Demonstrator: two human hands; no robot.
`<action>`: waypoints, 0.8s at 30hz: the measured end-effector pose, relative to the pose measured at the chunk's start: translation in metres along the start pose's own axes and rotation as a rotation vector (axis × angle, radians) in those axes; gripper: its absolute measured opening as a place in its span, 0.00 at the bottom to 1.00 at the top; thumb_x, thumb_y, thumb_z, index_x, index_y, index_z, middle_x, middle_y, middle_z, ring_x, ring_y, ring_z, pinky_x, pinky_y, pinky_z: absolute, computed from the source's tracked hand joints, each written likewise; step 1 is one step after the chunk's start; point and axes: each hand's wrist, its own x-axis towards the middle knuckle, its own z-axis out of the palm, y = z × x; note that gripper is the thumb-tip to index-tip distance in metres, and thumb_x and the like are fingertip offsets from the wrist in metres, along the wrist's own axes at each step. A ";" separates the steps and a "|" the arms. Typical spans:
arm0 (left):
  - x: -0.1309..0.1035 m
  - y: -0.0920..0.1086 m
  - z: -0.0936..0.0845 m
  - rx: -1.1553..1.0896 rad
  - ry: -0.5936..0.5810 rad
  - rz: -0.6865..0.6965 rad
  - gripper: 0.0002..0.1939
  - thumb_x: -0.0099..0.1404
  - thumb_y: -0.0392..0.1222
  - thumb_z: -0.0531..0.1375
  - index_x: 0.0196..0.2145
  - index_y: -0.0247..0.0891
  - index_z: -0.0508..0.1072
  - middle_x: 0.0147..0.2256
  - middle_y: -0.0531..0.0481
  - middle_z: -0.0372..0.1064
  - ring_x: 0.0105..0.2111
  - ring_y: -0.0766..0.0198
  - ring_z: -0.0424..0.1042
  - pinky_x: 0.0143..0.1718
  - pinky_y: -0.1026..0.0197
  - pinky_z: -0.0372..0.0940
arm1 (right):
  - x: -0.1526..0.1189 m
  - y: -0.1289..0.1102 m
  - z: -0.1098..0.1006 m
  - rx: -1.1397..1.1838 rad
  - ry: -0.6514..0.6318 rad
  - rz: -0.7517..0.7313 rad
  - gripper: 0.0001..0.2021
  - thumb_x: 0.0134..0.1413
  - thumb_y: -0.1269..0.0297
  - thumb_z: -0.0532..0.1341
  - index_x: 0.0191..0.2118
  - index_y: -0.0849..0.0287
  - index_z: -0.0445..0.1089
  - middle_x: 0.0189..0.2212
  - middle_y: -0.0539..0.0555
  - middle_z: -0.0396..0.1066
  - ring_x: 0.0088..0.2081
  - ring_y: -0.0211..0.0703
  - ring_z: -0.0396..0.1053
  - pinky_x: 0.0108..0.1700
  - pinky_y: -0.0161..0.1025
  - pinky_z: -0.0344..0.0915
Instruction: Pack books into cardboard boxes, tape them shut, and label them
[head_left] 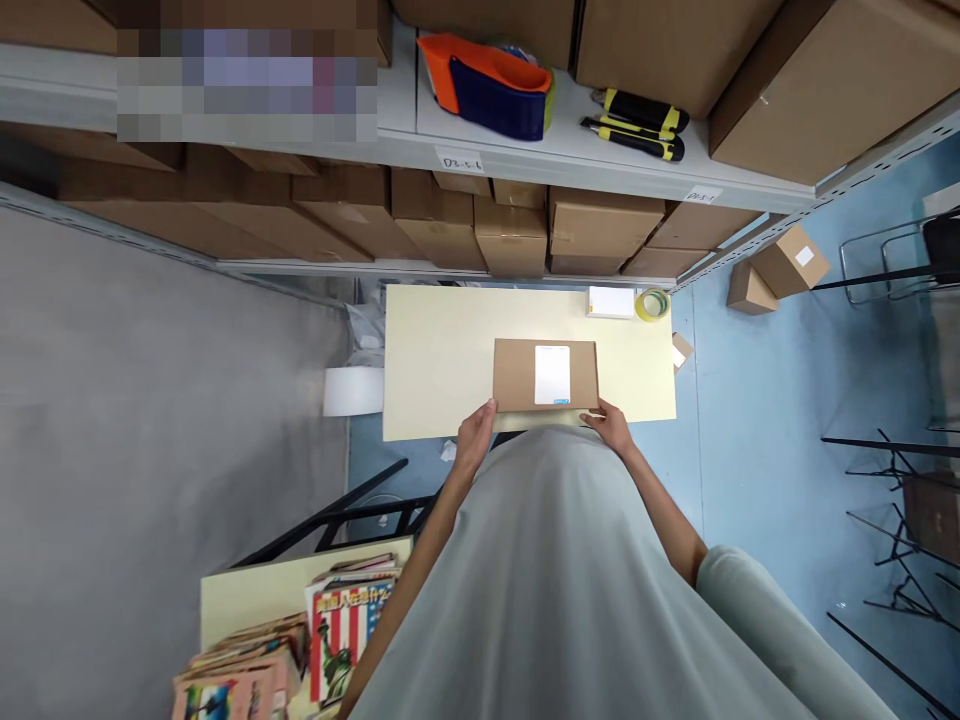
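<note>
A flat brown cardboard box (pixel 514 376) lies in front of me, close to the near edge of the pale yellow table (pixel 439 350). On its top is a white label (pixel 552 372) with a small blue patch at the lower corner. My left hand (pixel 475 436) grips the box's near left corner, thumb at the edge. At the near right corner, my right hand (pixel 612 427) has its fingers closed on the box's edge. The fingertips under the box are hidden.
At the table's far right sit a small white box (pixel 610 302) and a roll of tape (pixel 652 305). A shelf above bears an orange and blue tape dispenser (pixel 491 88), utility knives (pixel 637 125) and cartons (pixel 510 235). Magazines (pixel 349 630) are stacked at lower left.
</note>
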 end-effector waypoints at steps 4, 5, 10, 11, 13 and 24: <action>-0.001 0.038 -0.008 -0.048 0.097 0.098 0.34 0.75 0.66 0.61 0.63 0.38 0.81 0.59 0.40 0.81 0.59 0.47 0.80 0.64 0.45 0.75 | -0.001 -0.034 -0.020 -0.251 0.213 -0.033 0.18 0.69 0.43 0.63 0.39 0.53 0.79 0.35 0.56 0.83 0.39 0.53 0.81 0.45 0.44 0.75; 0.001 0.048 -0.011 -0.016 0.131 0.151 0.33 0.74 0.65 0.62 0.65 0.39 0.79 0.59 0.40 0.80 0.57 0.49 0.81 0.63 0.47 0.75 | 0.001 -0.043 -0.027 -0.289 0.242 -0.079 0.21 0.71 0.41 0.60 0.38 0.53 0.78 0.34 0.56 0.81 0.37 0.52 0.79 0.43 0.42 0.73; 0.025 0.078 -0.015 0.195 0.230 0.249 0.26 0.78 0.57 0.60 0.65 0.42 0.80 0.48 0.44 0.76 0.46 0.55 0.82 0.57 0.53 0.76 | 0.023 -0.072 -0.045 -0.434 0.269 -0.173 0.31 0.77 0.37 0.51 0.29 0.53 0.71 0.31 0.56 0.74 0.32 0.47 0.71 0.37 0.39 0.64; 0.030 0.078 -0.014 0.222 0.219 0.233 0.25 0.77 0.55 0.61 0.64 0.41 0.81 0.46 0.44 0.76 0.45 0.55 0.81 0.56 0.53 0.75 | 0.028 -0.073 -0.045 -0.447 0.247 -0.166 0.31 0.77 0.37 0.51 0.28 0.53 0.70 0.31 0.56 0.74 0.31 0.46 0.71 0.37 0.39 0.63; 0.039 0.073 -0.012 0.263 0.182 0.184 0.23 0.77 0.52 0.61 0.62 0.40 0.82 0.46 0.43 0.77 0.43 0.53 0.81 0.56 0.52 0.75 | 0.037 -0.071 -0.042 -0.467 0.205 -0.142 0.31 0.78 0.37 0.51 0.29 0.54 0.72 0.32 0.57 0.75 0.32 0.47 0.72 0.38 0.39 0.64; 0.014 0.071 0.035 0.663 -0.081 0.680 0.35 0.84 0.53 0.46 0.80 0.33 0.56 0.80 0.37 0.49 0.82 0.44 0.43 0.82 0.37 0.41 | 0.025 -0.068 0.014 -0.704 0.142 -0.525 0.31 0.82 0.58 0.47 0.80 0.67 0.56 0.79 0.68 0.56 0.80 0.61 0.53 0.79 0.59 0.56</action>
